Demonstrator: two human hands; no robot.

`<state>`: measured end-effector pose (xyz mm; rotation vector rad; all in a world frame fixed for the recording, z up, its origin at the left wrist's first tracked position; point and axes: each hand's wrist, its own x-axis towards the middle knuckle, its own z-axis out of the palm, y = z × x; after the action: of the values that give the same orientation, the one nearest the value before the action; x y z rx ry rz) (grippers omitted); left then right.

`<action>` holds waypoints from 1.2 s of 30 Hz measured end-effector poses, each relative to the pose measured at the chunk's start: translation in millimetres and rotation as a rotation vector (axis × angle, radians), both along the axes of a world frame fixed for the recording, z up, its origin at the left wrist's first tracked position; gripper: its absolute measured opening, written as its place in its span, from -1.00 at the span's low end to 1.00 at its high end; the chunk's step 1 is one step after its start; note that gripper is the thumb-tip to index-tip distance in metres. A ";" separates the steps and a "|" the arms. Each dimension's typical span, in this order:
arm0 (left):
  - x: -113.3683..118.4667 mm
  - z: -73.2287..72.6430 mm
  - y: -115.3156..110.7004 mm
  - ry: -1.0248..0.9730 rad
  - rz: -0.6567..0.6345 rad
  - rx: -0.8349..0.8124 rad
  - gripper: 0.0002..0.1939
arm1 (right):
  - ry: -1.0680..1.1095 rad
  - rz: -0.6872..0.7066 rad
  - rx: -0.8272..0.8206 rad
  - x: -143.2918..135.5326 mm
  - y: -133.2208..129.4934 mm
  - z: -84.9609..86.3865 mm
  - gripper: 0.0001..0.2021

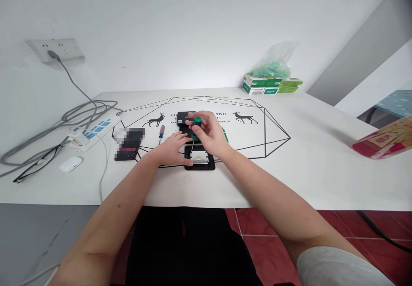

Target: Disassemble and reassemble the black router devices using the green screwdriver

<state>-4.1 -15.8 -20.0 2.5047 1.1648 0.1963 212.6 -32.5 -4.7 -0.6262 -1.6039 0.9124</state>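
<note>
My right hand (212,136) grips a screwdriver (197,125) with a green and black handle, its thin shaft pointing down. The tip is at the upper left part of a black rectangular device case (210,165). Inside the case lies a silver plate with a small yellowish square in its middle. My left hand (172,149) lies to the left with fingers spread, its thumb touching the case's left edge. Behind the hands is another dark flat part (183,116), partly covered by my right fingers. A bit of green board (226,135) shows beyond my right hand.
A second screwdriver (162,134) lies left of my hands, near a dark phone (128,146). Further left are a power strip (99,129), cables, glasses (38,163) and a white earbud case (71,164). Green-white boxes (262,84) stand at the wall; a red-yellow package (383,140) is right.
</note>
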 end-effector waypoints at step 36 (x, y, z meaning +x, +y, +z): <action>5.1 -5.5 7.4 0.043 -0.031 0.076 -0.08 | -0.194 -0.313 0.301 2.3 1.2 0.7 -0.66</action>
<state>1.0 -8.4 -25.5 2.6039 1.1543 0.1834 214.8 -31.3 -3.9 -0.7415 -1.7112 0.3792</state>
